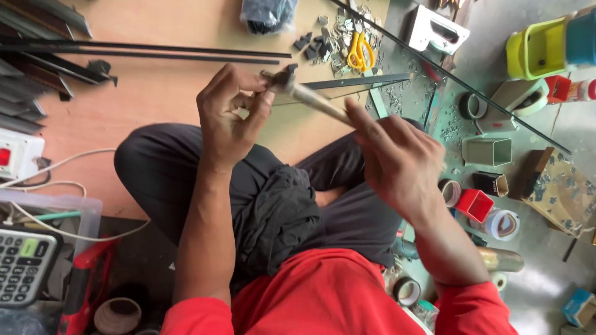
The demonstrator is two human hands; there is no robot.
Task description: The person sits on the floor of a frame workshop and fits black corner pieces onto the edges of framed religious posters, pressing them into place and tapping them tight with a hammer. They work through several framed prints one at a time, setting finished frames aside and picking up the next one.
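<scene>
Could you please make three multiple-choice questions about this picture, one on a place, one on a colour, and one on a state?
1. Where do the scissors lie?
A. On the board among small scraps, beyond the hands
B. On the calculator
C. In the yellow-green basket

2. What colour are the scissors' handles?
A. Red
B. Yellow
C. Black

3. How is the thin metal strip held?
A. It lies loose on the floor
B. One hand alone grips it
C. The left hand pinches its far end and the right hand grips it nearer

Answers:
1. A, they rest on the tan board beside grey scraps.
2. B, both loops are yellow.
3. C, fingers of both hands close on the strip above the lap.
</scene>
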